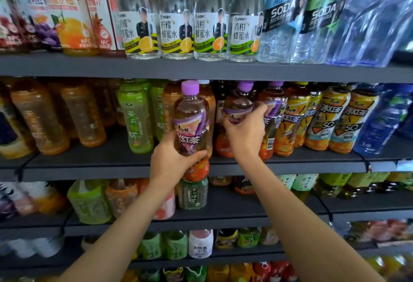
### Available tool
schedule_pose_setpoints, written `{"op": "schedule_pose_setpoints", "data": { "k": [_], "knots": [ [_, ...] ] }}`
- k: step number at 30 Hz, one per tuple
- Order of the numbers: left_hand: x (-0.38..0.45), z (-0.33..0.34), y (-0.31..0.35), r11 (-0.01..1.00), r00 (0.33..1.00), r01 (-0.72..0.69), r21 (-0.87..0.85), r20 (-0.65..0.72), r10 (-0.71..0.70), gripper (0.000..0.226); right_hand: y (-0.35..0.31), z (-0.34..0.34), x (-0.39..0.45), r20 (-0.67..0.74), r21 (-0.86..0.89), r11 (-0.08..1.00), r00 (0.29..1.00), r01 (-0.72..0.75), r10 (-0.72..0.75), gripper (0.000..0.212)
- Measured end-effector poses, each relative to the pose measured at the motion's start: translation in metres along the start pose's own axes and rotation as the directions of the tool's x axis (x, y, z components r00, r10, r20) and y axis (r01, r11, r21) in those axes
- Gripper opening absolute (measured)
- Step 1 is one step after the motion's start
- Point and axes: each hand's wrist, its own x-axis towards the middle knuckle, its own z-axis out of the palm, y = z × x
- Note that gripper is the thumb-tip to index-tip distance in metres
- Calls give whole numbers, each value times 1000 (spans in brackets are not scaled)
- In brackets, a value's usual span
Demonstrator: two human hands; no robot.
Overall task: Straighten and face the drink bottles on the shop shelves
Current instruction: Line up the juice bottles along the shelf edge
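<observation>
Our left hand (173, 159) holds one purple-cap bottle (191, 123) upright before the shelf edge (290, 165); our right hand (245, 129) clasps its neighbour bottle (238, 107) further back.

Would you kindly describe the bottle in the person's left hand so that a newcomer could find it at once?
Start at the second dark grey shelf from the top, stocked with tea drinks. Near its middle, the left hand grips the purple-capped clear plastic tea bottle low on its body. Unlike the similar purple-capped bottle held by the right hand, it sits further forward, with its label facing out.
</observation>
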Motion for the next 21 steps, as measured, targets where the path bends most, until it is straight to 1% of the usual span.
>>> {"op": "schedule_pose_setpoints", "data": {
  "k": [3,6,9,14,17,21],
  "knots": [
    [0,3,1,1000,1000,-2,-23,-20,1,61,6,-17,-9,7,0,999,999,52,-52,81],
    [-3,7,2,999,999,-8,-31,-35,7,57,11,-34,-11,25,21,997,997,73,-73,86],
    [-8,9,3,999,998,-13,-39,-59,11,52,17,-48,-11,32,78,995,998,59,-61,83],
    [-12,20,14,998,996,-39,-54,-87,34,55,23,-71,-6,-8,160,981,994,108,-108,82],
    [-16,33,24,996,995,-65,-67,-84,59,56,29,-93,0,-48,146,980,990,137,-131,78],
    [-21,55,36,994,996,-84,-70,-45,81,64,45,-124,11,-77,92,985,987,145,-138,77]
  ]
}}
